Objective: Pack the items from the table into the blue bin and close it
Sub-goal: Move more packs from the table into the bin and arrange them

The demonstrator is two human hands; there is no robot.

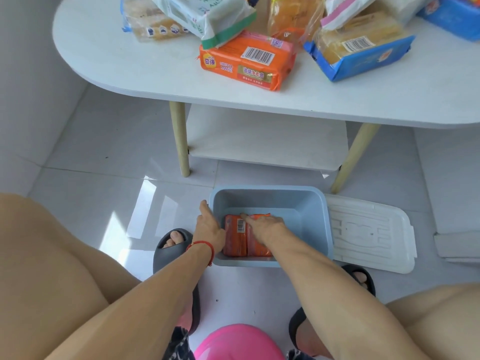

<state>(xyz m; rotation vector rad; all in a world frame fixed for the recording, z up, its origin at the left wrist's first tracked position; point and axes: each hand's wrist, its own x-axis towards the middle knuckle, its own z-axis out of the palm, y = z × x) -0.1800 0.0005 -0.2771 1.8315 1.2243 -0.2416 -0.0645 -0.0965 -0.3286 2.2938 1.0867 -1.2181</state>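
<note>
Left hand (207, 224) draped over the blue bin (306, 203) rim, fingers hidden, grip not discernible | right hand (267, 226) flat, open, pressing orange soap packs (235, 237) on the bin floor | white lid (368, 232) beside on tiles | risk: bulky bread bags (358, 42), orange pack (246, 61) on table (130, 61) overfilling, blocking lid closure.

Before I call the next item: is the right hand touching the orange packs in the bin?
Touching. The head view shows the right hand lying flat on the orange packs inside the blue bin, no gap visible.
</note>
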